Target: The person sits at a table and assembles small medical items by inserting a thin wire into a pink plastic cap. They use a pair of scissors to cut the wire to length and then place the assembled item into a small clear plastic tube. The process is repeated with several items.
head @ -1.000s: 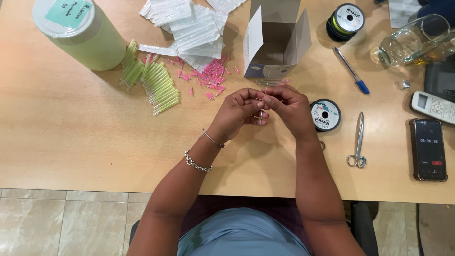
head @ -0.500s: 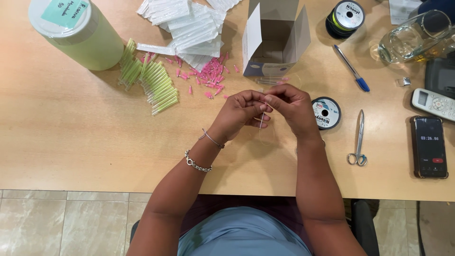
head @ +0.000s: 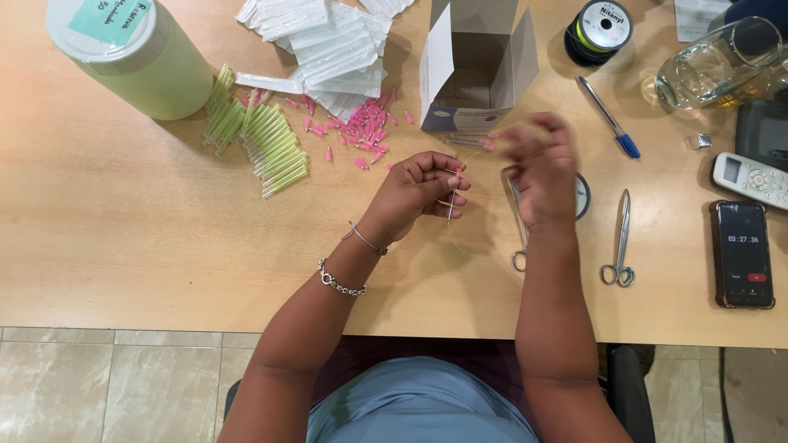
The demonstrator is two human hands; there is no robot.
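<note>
My left hand is closed over the middle of the wooden table, pinching a thin pale thread that curls down from its fingers. My right hand is a little to the right and farther back, blurred by motion, near the open white cardboard box. Whether it holds anything cannot be made out. Thin metal forceps lie under the right wrist, and a spool is partly hidden behind that hand.
Pink caps, yellow-green tubes and clear packets lie at the back left beside a pale green jar. To the right are scissors, a blue pen, a line spool, a glass jar, a remote and a phone.
The two hands were pressed together on the thread. The right hand has pulled away to the right and back, while the left hand stays in place with the thread.
</note>
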